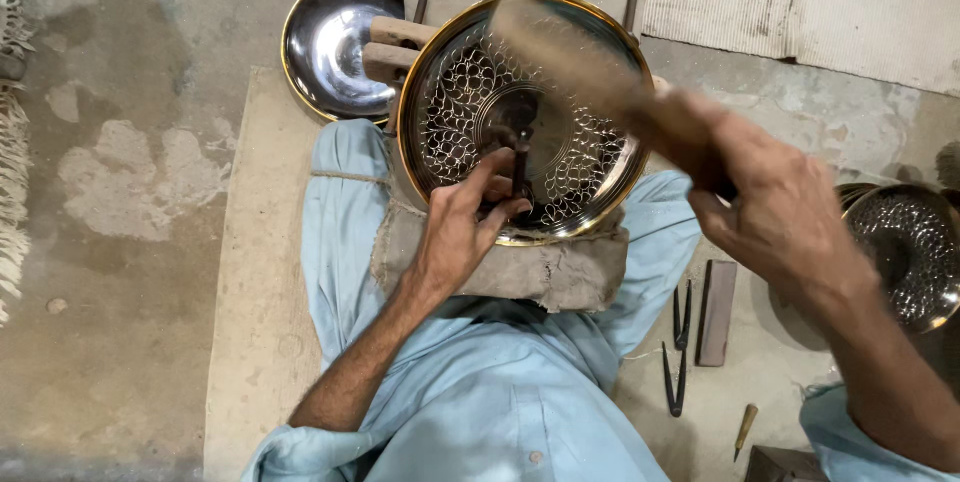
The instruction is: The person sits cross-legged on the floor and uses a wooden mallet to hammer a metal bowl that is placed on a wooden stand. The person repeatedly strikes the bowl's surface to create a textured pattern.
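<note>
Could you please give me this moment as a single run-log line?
left hand: holds chisel on patterned brass plate | right hand: grips blurred wooden mallet | plate on padded lap

A round metal plate (pixel 560 182) with a golden rim and a dark mirror face leans tilted on a cloth pad in the middle of the scene, its surface cut with a net of petal-like loops around a plain centre disc. A thin dark chisel (pixel 521 164) stands upright on the plate just below that centre. A wooden mallet (pixel 590 67), blurred, slants across the plate's far right part.
</note>
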